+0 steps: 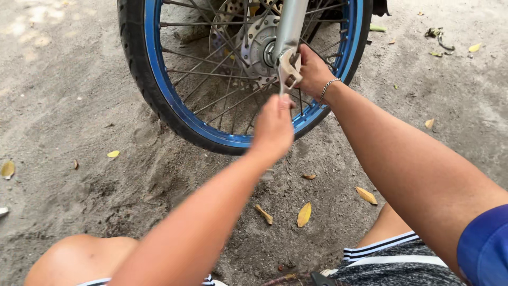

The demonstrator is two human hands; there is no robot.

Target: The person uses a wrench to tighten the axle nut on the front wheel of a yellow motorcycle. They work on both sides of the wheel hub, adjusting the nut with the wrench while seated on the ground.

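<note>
Both hands at wheel [174,100] hub: right hand [313,71] gripping fork end [288,66], left hand [273,127] below.

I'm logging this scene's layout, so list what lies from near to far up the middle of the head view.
Yellow leaf on the sandy ground → left hand → blue rim of the wheel → right hand at the fork's lower end → brake disc.
</note>
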